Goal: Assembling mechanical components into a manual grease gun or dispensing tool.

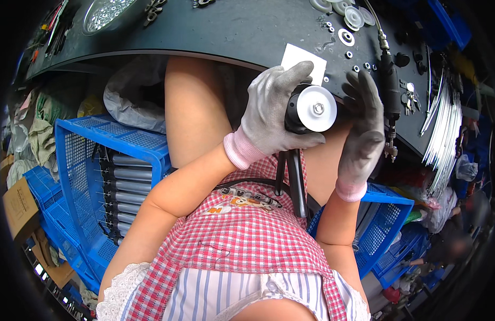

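My left hand (271,115), in a grey glove with a pink cuff, grips a black cylindrical part (295,115) capped by a white disc (317,108) with a small metal nut at its centre. Black rods (291,179) hang down from the part toward my lap. My right hand (362,128), also in a grey glove, rests with fingers spread against the right side of the disc, at the edge of the dark workbench (242,29). A white card (301,58) lies on the bench just behind my left fingers.
Washers (346,37) and nuts lie scattered on the bench. A black air tool (389,85) with a hose hangs at the right. A blue crate (111,176) of grey tubes stands at my left, another blue crate (389,224) at my right. A bundle of white rods (442,128) hangs right.
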The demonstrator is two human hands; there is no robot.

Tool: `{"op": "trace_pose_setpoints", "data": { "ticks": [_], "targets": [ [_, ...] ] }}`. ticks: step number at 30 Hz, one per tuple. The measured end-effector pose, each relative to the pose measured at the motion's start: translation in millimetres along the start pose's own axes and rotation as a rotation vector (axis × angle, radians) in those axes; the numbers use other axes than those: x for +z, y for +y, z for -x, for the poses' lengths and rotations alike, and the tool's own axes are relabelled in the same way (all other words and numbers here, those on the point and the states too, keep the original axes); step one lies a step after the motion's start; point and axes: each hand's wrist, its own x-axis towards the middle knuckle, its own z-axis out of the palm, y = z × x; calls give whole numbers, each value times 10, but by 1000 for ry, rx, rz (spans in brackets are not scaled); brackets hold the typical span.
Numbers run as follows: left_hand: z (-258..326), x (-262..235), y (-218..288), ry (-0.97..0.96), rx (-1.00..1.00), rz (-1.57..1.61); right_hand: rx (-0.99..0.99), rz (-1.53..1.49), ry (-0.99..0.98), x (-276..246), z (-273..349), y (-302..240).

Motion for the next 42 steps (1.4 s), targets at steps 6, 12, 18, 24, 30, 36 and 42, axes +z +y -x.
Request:
{"op": "trace_pose_setpoints", "data": {
  "ticks": [6, 12, 18, 24, 30, 36, 42],
  "targets": [
    [13, -13, -16, -24, 26, 19, 306, -336, 66, 13, 469, 241],
    [-22, -65, 8, -13, 10, -23, 862, -1012, -133, 456, 1120, 308],
    [75, -121, 128, -116, 236, -32, 746, -553, -342, 113, 977, -76],
    [376, -3, 266, -778, 171, 265, 764, -882, 674, -1310, 1770, -632],
    [232, -112, 781, -814, 489, 148, -3, -125, 514, -2468, 2440, -941],
    [394, -129, 932, -740, 306, 132, 222, 730, 1140, -1918, 1829, -571],
    [117, 31, 1189, -637, -197, 439, 126, 646, 809, -552, 1566, -365]
  ]
}}
